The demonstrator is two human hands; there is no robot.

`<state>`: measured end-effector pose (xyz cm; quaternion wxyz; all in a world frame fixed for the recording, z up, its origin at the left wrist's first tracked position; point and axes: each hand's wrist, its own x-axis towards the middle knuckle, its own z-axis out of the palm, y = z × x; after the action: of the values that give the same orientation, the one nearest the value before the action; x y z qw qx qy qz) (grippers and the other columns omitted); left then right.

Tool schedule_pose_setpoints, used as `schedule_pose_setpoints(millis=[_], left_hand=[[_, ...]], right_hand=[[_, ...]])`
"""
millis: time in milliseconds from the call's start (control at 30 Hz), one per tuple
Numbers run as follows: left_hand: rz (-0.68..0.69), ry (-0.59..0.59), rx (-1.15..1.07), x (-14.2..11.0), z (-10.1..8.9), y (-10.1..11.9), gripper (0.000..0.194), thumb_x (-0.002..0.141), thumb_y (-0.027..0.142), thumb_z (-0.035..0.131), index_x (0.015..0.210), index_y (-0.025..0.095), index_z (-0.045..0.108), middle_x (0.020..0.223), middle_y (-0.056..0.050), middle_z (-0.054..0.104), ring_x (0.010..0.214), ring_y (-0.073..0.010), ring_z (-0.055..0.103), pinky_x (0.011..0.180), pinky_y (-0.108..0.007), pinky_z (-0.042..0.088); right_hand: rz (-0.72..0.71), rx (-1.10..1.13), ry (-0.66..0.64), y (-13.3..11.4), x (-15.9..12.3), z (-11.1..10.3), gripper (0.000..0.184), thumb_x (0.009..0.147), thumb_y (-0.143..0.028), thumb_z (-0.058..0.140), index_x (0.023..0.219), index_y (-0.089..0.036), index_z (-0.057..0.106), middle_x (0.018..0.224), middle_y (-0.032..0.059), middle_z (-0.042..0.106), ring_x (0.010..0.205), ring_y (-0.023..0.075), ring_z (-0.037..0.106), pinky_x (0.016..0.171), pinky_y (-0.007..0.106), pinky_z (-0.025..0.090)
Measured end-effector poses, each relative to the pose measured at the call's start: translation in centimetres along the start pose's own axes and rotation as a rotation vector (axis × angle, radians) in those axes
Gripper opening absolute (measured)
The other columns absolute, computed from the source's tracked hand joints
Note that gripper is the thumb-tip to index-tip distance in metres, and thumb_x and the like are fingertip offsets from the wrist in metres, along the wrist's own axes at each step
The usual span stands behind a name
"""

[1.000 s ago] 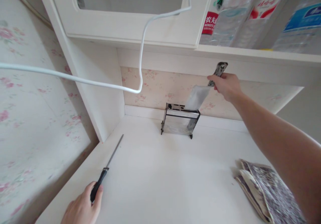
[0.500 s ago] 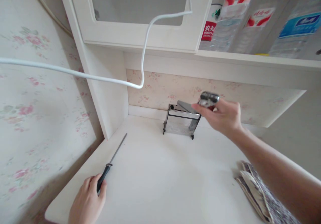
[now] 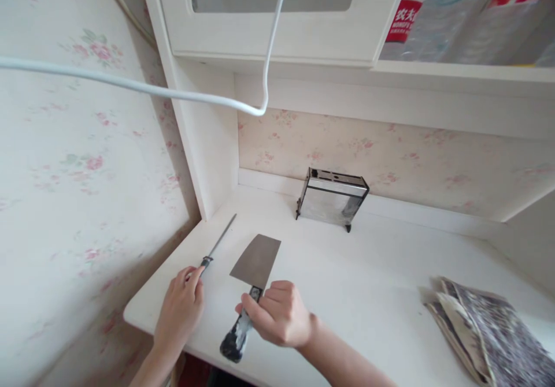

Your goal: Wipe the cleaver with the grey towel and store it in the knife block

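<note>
My right hand (image 3: 280,313) is closed around the handle of a cleaver (image 3: 256,261), whose broad grey blade points away from me over the white countertop (image 3: 347,283). My left hand (image 3: 182,306) grips the black handle of a sharpening steel (image 3: 219,241), and its thin rod lies on the counter just left of the blade. A metal knife rack (image 3: 333,199) stands against the back wall with no knife in it.
A folded patterned cloth (image 3: 489,329) lies at the right. A white cable (image 3: 173,92) hangs across the view below the upper cabinet (image 3: 277,34). Bottles (image 3: 433,11) stand on the shelf at the upper right. The counter's front edge is under my wrists.
My right hand pulled the cleaver out of the rack and brought it down to the near counter beside the steel. My left hand stayed on the steel's handle.
</note>
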<state>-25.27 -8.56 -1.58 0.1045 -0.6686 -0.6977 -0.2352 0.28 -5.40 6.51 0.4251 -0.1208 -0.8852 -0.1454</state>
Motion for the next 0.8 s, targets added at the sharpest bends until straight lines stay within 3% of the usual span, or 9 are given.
schedule_pose_setpoints(millis=[200,600,800], left_hand=[[-0.037,0.026,-0.028,-0.3,0.6,-0.6,0.034,0.091,0.024,0.038,0.118,0.014,0.056,0.116,-0.015,0.054,0.104,-0.0268,0.055,0.091,-0.041,0.045],[-0.142,-0.079,-0.12,-0.3,1.2,-1.6,0.033,0.091,0.027,0.035,0.112,0.019,0.06,0.119,-0.01,0.053,0.106,-0.0222,0.059,0.094,-0.036,0.047],[-0.03,0.054,-0.162,-0.4,2.2,-2.5,0.03,0.092,0.028,0.037,0.11,0.019,0.059,0.111,-0.009,0.056,0.099,-0.0211,0.061,0.089,-0.033,0.05]], right_hand=[[-0.025,-0.063,-0.071,0.6,-1.6,3.3,0.02,0.086,-0.019,0.062,0.104,-0.011,0.058,0.054,-0.0051,0.053,0.045,0.0092,0.046,0.043,0.029,0.024],[-0.016,-0.061,-0.085,1.3,-2.0,6.3,0.014,0.087,-0.018,0.059,0.1,-0.013,0.058,0.052,-0.0067,0.049,0.044,0.0084,0.046,0.043,0.027,0.023],[-0.032,-0.061,-0.091,1.7,-2.1,7.4,0.011,0.09,-0.018,0.053,0.098,-0.013,0.057,0.051,-0.0061,0.048,0.044,0.0097,0.044,0.042,0.028,0.021]])
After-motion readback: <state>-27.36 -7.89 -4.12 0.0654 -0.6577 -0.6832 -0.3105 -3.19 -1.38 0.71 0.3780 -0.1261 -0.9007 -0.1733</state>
